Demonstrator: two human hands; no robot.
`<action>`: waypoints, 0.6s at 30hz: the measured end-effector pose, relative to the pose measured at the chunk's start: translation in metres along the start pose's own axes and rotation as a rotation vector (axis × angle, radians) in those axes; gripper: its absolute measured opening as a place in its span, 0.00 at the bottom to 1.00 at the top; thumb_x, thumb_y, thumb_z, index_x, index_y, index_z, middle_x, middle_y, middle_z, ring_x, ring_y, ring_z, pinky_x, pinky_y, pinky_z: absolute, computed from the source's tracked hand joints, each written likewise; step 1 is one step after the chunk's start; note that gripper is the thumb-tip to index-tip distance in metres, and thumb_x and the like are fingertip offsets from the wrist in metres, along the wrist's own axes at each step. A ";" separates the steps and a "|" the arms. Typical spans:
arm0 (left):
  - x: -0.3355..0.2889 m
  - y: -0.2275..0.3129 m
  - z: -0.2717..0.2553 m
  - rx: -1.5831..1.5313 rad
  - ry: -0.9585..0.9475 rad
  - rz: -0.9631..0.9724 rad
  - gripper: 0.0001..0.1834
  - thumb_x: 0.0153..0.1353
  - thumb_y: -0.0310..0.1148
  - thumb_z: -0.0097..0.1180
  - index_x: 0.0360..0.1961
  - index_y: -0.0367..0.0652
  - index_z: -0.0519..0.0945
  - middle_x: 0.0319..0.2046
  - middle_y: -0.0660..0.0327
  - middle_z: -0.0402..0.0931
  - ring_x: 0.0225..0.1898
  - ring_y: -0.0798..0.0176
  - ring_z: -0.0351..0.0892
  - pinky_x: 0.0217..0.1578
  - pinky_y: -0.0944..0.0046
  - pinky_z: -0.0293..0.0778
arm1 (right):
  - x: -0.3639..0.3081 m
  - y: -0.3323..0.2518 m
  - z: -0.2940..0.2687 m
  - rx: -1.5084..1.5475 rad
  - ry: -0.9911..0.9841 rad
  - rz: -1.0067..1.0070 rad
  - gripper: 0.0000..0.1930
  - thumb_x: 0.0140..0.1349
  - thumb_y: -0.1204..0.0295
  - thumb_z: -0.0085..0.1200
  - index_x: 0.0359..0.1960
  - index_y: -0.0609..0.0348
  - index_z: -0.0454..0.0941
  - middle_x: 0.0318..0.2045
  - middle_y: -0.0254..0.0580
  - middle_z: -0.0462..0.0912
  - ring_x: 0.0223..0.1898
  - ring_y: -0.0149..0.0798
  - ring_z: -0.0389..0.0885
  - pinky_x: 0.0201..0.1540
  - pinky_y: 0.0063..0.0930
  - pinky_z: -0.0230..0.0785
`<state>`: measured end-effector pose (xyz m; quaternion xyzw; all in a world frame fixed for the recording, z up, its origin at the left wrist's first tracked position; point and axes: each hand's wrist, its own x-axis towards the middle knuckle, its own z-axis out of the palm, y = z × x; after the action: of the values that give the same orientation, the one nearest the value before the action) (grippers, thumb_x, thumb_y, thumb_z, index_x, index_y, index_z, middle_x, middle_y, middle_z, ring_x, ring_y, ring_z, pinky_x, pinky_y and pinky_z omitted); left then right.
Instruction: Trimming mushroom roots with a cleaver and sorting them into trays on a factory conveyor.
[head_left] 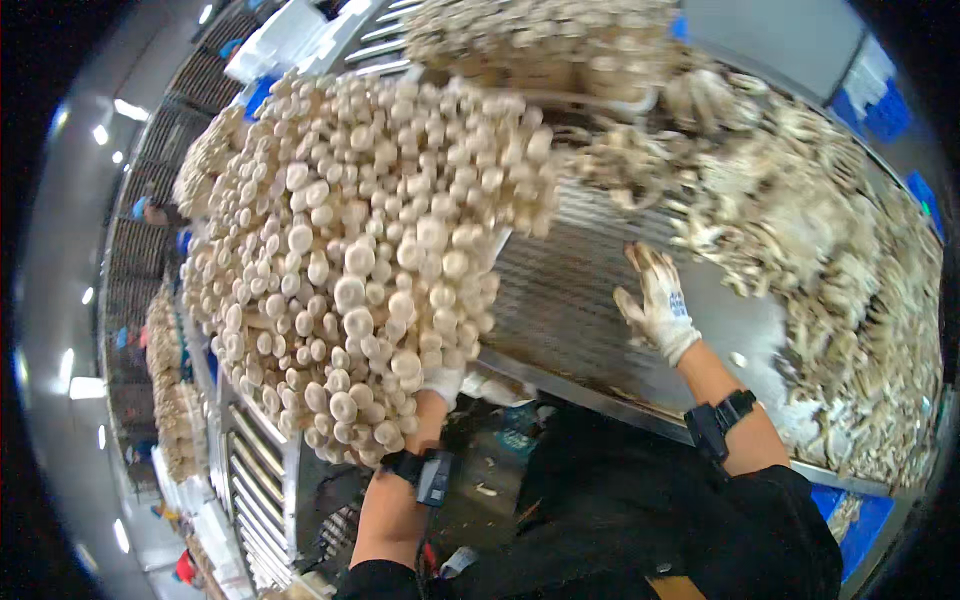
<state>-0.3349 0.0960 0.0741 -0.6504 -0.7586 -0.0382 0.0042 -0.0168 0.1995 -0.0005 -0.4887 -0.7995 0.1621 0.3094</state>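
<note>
A wide mass of pale, round-capped mushrooms (345,260) fills the left and middle. My left hand (442,384), in a white glove, reaches to its near right edge. The caps cover its fingers, so its grip does not show. My right hand (662,305), also in a white glove with dirty fingertips, hovers over or rests on the metal worktable (570,300). Its fingers are stretched apart, with nothing in them. Beyond and to the right of it lies a big heap of loose mushroom clusters (810,230).
More packed mushrooms (540,35) stand in a tray at the back. Roller conveyors (262,490) run along the left side. A blue bin (862,530) sits below the table's right corner. Other people work in the far left distance.
</note>
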 end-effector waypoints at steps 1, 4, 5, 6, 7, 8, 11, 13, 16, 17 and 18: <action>-0.013 0.008 0.019 -0.015 -0.010 0.019 0.22 0.59 0.36 0.44 0.53 0.39 0.64 0.40 0.38 0.73 0.45 0.34 0.72 0.46 0.46 0.69 | -0.027 0.012 -0.029 -0.014 0.067 -0.020 0.29 0.53 0.62 0.55 0.56 0.63 0.65 0.54 0.53 0.68 0.58 0.53 0.63 0.63 0.48 0.50; -0.059 0.032 0.045 -0.007 -0.054 0.063 0.22 0.59 0.38 0.44 0.53 0.40 0.65 0.42 0.39 0.73 0.45 0.35 0.73 0.47 0.46 0.68 | -0.117 0.057 -0.106 -0.084 0.095 0.013 0.26 0.52 0.63 0.56 0.52 0.62 0.69 0.52 0.51 0.71 0.55 0.53 0.67 0.62 0.49 0.53; -0.070 0.040 0.058 -0.021 -0.049 0.088 0.22 0.59 0.38 0.44 0.53 0.40 0.65 0.42 0.39 0.73 0.45 0.35 0.73 0.47 0.46 0.68 | -0.142 0.061 -0.135 -0.153 0.055 0.051 0.22 0.50 0.64 0.57 0.46 0.61 0.73 0.47 0.51 0.74 0.49 0.53 0.71 0.59 0.48 0.57; -0.077 0.036 0.066 0.092 -0.100 0.028 0.23 0.59 0.40 0.44 0.53 0.41 0.65 0.44 0.39 0.72 0.45 0.35 0.72 0.47 0.46 0.68 | -0.158 0.053 -0.159 -0.152 -0.110 0.055 0.19 0.47 0.66 0.56 0.41 0.60 0.75 0.42 0.49 0.75 0.44 0.51 0.73 0.55 0.47 0.61; -0.078 0.050 0.068 0.199 -0.144 -0.028 0.24 0.59 0.43 0.45 0.54 0.42 0.64 0.45 0.39 0.72 0.46 0.36 0.72 0.47 0.46 0.68 | -0.180 0.054 -0.175 -0.172 -0.205 0.037 0.17 0.46 0.67 0.56 0.39 0.59 0.75 0.40 0.47 0.76 0.43 0.49 0.74 0.52 0.45 0.63; -0.070 0.099 0.057 0.180 -0.139 0.020 0.24 0.59 0.43 0.45 0.54 0.42 0.64 0.45 0.39 0.72 0.46 0.36 0.72 0.47 0.46 0.68 | -0.207 0.065 -0.194 -0.207 -0.304 0.044 0.16 0.45 0.67 0.56 0.38 0.58 0.76 0.38 0.46 0.76 0.41 0.47 0.75 0.50 0.44 0.64; -0.071 0.196 0.020 -0.063 -0.369 -0.190 0.28 0.60 0.48 0.43 0.58 0.44 0.61 0.45 0.36 0.71 0.46 0.35 0.72 0.48 0.45 0.66 | -0.270 0.088 -0.225 -0.175 -0.443 -0.156 0.14 0.44 0.66 0.57 0.34 0.56 0.75 0.37 0.43 0.76 0.41 0.43 0.75 0.48 0.41 0.64; -0.072 0.225 0.002 -0.105 -0.434 -0.229 0.28 0.60 0.47 0.43 0.57 0.41 0.61 0.48 0.36 0.69 0.48 0.35 0.70 0.51 0.45 0.64 | -0.296 0.099 -0.247 -0.011 -0.223 -0.247 0.13 0.45 0.66 0.58 0.33 0.56 0.74 0.37 0.43 0.75 0.43 0.43 0.75 0.49 0.38 0.64; -0.103 0.254 0.007 0.015 -0.227 -0.111 0.33 0.59 0.47 0.47 0.59 0.34 0.60 0.59 0.38 0.60 0.58 0.37 0.61 0.57 0.47 0.58 | -0.283 0.136 -0.304 0.004 -0.194 0.038 0.19 0.46 0.69 0.59 0.41 0.61 0.73 0.39 0.46 0.75 0.44 0.48 0.74 0.49 0.40 0.65; -0.109 0.283 0.005 0.035 -0.075 0.209 0.35 0.58 0.46 0.51 0.61 0.34 0.59 0.62 0.40 0.54 0.62 0.39 0.54 0.59 0.49 0.56 | -0.279 0.157 -0.324 0.021 -0.133 0.183 0.22 0.48 0.68 0.58 0.45 0.64 0.71 0.42 0.49 0.74 0.44 0.51 0.74 0.49 0.40 0.65; -0.114 0.317 0.007 -0.068 -0.156 0.323 0.36 0.57 0.45 0.53 0.61 0.34 0.58 0.60 0.40 0.57 0.61 0.39 0.57 0.59 0.49 0.57 | -0.278 0.191 -0.321 -0.109 0.178 0.141 0.22 0.51 0.66 0.56 0.46 0.64 0.70 0.41 0.51 0.74 0.42 0.51 0.74 0.47 0.40 0.66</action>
<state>-0.0046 0.0317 0.0771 -0.7647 -0.6404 -0.0122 -0.0706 0.4146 0.0306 0.0412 -0.5724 -0.7400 0.0956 0.3401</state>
